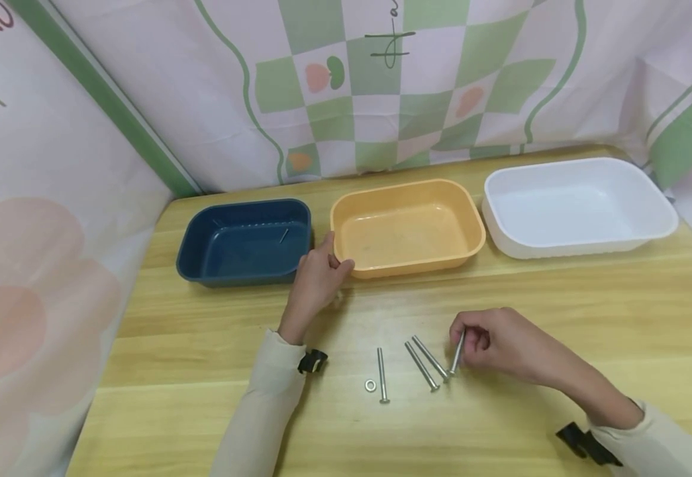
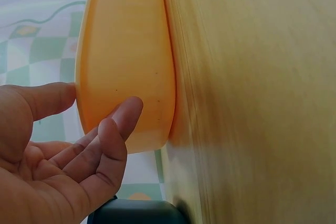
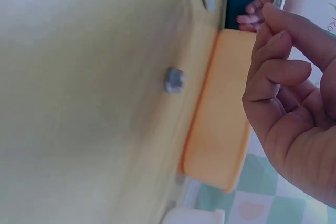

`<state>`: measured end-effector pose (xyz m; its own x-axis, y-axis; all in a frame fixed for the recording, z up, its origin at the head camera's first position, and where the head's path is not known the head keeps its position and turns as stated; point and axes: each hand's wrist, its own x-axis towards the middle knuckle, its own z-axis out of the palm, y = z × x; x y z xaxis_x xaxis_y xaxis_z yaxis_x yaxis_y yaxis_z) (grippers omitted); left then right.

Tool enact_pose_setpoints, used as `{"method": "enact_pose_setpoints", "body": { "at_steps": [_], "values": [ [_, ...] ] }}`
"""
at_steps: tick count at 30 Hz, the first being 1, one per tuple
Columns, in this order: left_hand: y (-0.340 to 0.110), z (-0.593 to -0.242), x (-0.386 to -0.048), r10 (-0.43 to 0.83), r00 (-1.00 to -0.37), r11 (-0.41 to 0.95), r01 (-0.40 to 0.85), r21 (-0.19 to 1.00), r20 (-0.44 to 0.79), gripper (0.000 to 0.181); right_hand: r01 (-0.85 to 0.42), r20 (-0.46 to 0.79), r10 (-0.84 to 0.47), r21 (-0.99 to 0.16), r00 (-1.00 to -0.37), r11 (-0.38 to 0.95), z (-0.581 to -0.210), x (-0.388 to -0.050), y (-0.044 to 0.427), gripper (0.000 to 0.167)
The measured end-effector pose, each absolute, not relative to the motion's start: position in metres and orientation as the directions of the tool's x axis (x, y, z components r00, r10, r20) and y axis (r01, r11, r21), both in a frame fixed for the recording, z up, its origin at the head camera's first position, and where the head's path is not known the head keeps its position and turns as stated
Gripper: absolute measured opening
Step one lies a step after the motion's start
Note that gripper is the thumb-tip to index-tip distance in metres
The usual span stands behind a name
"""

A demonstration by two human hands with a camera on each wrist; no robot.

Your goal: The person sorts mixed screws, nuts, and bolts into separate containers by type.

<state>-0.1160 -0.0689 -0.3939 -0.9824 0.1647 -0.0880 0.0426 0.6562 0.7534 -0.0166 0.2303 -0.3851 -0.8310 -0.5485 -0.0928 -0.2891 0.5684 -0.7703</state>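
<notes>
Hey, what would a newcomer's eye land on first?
Probably the row across the back of the wooden table: navy tray on the left, orange tray in the middle, white tray on the right. Nearer, the right hand pinches a bolt beside three loose bolts lying there.

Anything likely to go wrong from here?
1. The right grip pinches the held bolt by its shank with the fingertips, so it might slip or twist.
2. The held bolt's head is low and right beside two loose bolts; moving it carelessly may knock them.
3. The left grip touches the yellow tray at its left end; a push there could slide the tray.
</notes>
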Motion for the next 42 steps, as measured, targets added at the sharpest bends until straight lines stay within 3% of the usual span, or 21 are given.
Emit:
{"method": "enact_pose_setpoints", "body": {
  "at_steps": [18, 36, 42],
  "values": [
    [-0.069, -0.395, -0.117, 0.172, -0.981, 0.649, 0.046, 0.759, -0.087, 0.071, -0.279, -0.059, -0.495, -0.765, -0.867, 0.580, -0.349, -0.071, 0.216, 0.017],
    [-0.069, -0.394, -0.118, 0.171, -0.981, 0.644, 0.038, 0.764, -0.096, 0.070, -0.158, -0.112, -0.403, -0.799, -0.908, 0.580, -0.342, -0.126, 0.205, 0.019],
    [-0.068, -0.393, -0.118, 0.165, -0.982, 0.654, 0.040, 0.755, -0.092, 0.070, -0.149, -0.128, -0.371, -0.761, -0.920, 0.631, -0.349, -0.144, 0.202, 0.019]
  ]
}}
